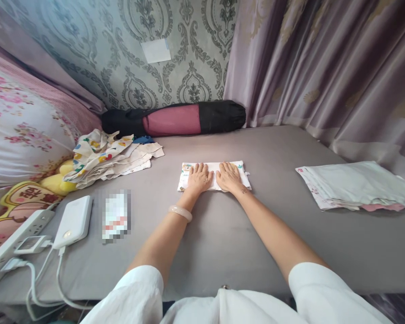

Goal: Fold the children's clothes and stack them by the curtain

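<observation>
A folded white cloth point(214, 170) with small printed figures lies flat on the grey bed surface point(219, 252) in front of me. My left hand point(200, 177) rests palm down on its left half, fingers stretched out. On the right half lies my right hand point(228, 177), also flat with the fingers extended. Both hands press on the cloth side by side, a small gap between them. A little tag sticks out at the cloth's right edge. The cloth's underside is hidden, so I cannot tell what kind of item it is.
At the left lies a loose pile of printed clothes point(121, 155); at the right, a folded pale stack point(361, 182). A white power bank point(73, 220) with cables sits by a power strip point(20, 238). A black and dark pink roll point(172, 119) lies along the wall.
</observation>
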The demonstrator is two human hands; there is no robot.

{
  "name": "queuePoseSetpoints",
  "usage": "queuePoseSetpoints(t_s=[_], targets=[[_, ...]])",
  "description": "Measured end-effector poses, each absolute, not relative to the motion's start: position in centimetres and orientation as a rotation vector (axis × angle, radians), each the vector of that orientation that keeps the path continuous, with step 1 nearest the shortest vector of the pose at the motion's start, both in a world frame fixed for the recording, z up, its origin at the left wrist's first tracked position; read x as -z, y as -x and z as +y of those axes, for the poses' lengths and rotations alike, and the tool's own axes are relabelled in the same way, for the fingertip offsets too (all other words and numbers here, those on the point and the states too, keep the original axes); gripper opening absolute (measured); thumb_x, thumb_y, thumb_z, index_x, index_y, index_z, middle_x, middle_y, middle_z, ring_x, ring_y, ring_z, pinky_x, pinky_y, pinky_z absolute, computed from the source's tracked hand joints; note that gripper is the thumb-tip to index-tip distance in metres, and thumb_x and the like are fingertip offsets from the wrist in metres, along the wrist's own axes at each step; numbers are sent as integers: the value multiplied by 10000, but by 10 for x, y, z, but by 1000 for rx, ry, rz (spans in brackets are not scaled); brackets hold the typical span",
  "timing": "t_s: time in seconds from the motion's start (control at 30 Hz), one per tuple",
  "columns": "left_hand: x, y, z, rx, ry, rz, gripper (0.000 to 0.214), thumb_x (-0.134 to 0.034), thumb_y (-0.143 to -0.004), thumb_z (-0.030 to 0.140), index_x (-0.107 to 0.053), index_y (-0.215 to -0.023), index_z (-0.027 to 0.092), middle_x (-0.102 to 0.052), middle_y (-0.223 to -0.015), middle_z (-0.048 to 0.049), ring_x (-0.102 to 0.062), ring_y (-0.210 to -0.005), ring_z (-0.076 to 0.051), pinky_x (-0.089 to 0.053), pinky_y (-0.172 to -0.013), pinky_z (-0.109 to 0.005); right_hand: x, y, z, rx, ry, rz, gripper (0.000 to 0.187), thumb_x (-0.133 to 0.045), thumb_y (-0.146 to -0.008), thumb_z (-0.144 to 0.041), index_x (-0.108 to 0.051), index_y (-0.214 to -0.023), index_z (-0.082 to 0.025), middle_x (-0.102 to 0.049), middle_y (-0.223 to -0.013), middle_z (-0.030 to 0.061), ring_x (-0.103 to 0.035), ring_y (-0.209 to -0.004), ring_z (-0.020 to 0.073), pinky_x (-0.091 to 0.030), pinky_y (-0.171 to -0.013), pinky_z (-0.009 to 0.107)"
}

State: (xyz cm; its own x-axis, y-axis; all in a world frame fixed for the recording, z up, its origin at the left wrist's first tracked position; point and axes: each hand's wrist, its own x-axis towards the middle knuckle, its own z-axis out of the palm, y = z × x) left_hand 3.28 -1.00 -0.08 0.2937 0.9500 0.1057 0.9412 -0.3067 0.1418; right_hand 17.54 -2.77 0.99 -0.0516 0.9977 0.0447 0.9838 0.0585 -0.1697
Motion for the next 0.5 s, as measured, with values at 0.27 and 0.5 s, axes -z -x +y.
queuePoseSetpoints(t_s=[0.27,0.5], targets=[[-2,-3,-10,-312,-2256,2067,599,-229,-995,471,-441,-1445,136,-386,-1558,-167,-293,-1467,-311,-255,-1172,-542,-9,-185,-25,-142,2238,-1984,605,-249,-989,-348,-385,-1481,-22,-326,-1584,178,-240,-1473,286,-139,-1194,484],[-2,19,-5,-277,-2197,2014,661,-175,-995,505,-378,-1494,123,-327,-1596,-133,-266,-1484,-302,-235,-1192,-514,-7,-208,-26,-198,2307,-1871,644,-209,-998,-366,-318,-1512,7,-256,-1610,187,-199,-1489,298,-186,-1185,468]])
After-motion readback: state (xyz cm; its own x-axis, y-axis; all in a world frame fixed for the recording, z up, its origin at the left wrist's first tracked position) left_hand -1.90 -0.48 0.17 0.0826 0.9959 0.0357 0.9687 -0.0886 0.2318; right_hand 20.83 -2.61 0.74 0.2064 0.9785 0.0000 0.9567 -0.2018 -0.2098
